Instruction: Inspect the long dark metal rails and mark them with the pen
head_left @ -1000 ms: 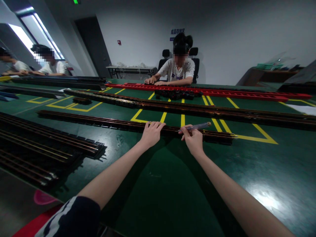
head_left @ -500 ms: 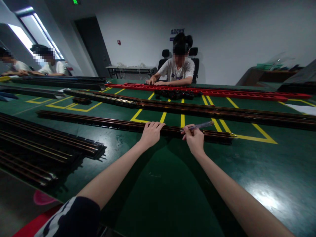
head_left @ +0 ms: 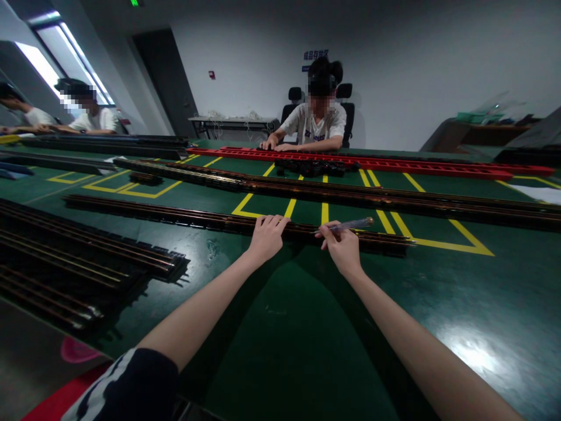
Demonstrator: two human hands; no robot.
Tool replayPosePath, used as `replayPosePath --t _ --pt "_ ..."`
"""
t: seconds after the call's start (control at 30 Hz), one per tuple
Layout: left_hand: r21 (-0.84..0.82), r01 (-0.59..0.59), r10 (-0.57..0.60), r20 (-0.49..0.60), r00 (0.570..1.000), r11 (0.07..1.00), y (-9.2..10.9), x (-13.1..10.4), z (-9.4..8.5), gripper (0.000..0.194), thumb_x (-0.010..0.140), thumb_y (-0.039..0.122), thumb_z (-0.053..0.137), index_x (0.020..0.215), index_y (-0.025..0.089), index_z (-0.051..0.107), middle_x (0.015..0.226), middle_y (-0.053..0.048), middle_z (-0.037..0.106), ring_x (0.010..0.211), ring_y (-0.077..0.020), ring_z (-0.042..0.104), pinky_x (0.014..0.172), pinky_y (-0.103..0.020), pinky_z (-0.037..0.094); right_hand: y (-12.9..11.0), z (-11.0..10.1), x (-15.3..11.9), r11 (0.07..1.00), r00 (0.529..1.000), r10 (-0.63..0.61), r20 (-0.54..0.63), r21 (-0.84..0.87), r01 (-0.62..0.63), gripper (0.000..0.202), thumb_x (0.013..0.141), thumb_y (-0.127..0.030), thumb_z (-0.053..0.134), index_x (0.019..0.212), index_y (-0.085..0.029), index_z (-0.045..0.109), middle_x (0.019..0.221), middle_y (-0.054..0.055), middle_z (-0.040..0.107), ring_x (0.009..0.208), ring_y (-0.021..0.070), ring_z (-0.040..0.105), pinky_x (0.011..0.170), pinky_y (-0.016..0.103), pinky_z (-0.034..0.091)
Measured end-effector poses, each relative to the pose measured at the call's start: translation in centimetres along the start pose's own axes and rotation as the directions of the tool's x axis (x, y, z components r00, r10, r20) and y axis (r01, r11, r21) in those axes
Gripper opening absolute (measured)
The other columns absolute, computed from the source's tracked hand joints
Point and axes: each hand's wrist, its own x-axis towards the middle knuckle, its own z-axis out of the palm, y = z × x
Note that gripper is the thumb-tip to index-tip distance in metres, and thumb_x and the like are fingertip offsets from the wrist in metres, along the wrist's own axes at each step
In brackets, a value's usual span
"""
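A long dark rail with copper-coloured strips lies across the table in front of me. My left hand rests over its near edge, with the fingers bent across the top and gripping it. In my right hand is a slim screwdriver with a clear handle, pinched between thumb and fingers. Its handle points right, and the thin shaft points left over the rail. Whether the tip touches the rail I cannot tell. Both hands are close together at the rail's right half.
Several similar rails lie at the left on the green table. Beyond my rail runs another long bundle, then black parts and red rails. A co-worker sits opposite; other people sit far left.
The rail has shifted slightly to the left, and both my hands have moved a little left with it. The screwdriver stays in my right hand.
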Motion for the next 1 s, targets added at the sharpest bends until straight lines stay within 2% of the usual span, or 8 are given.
replayPosePath --t 0.2,0.53,0.73,1.0 --pt "-0.016 0.002 -0.002 0.002 1.0 1.0 -0.02 0.01 0.06 0.046 0.086 0.002 0.035 0.123 0.016 0.059 0.124 -0.009 0.065 0.117 -0.0238 0.056 0.102 -0.043 0.038 -0.22 0.03 -0.02 1.0 1.0 0.014 -0.015 0.002 -0.014 0.037 0.081 -0.055 0.062 0.078 -0.018 0.063 0.072 0.007 0.072 0.046 0.0133 0.058 0.048 0.027 0.049" --pt "-0.043 0.008 -0.008 0.0 1.0 0.999 0.0 0.01 -0.06 0.048 0.084 0.001 0.036 0.123 0.017 0.06 0.123 -0.009 0.066 0.116 -0.0243 0.056 0.102 -0.044 0.038 -0.6 -0.02 -0.08 0.999 0.993 0.024 -0.119 -0.021 -0.026 0.038 0.082 -0.055 0.058 0.074 -0.018 0.06 0.066 0.006 0.07 0.046 0.0142 0.058 0.047 0.028 0.048" --pt "-0.053 0.003 -0.003 -0.002 1.0 0.999 -0.07 0.0 -0.05 0.048 0.084 0.002 0.036 0.123 0.017 0.06 0.123 -0.009 0.066 0.116 -0.024 0.057 0.103 -0.043 0.038 -0.64 -0.15 -0.08 0.999 0.997 0.033 -0.068 -0.028 -0.035 0.042 0.08 -0.059 0.059 0.076 -0.017 0.061 0.068 0.006 0.07 0.047 0.0144 0.059 0.049 0.028 0.049" --pt "-0.053 0.005 -0.005 0.004 1.0 0.999 -0.11 0.0 -0.1 0.049 0.083 0.002 0.036 0.123 0.017 0.06 0.124 -0.009 0.066 0.117 -0.0239 0.057 0.103 -0.044 0.038 -0.61 -0.19 -0.14 0.999 0.998 0.035 -0.057 -0.012 -0.036 0.044 0.08 -0.062 0.059 0.077 -0.018 0.061 0.069 0.006 0.069 0.049 0.015 0.059 0.049 0.029 0.05"
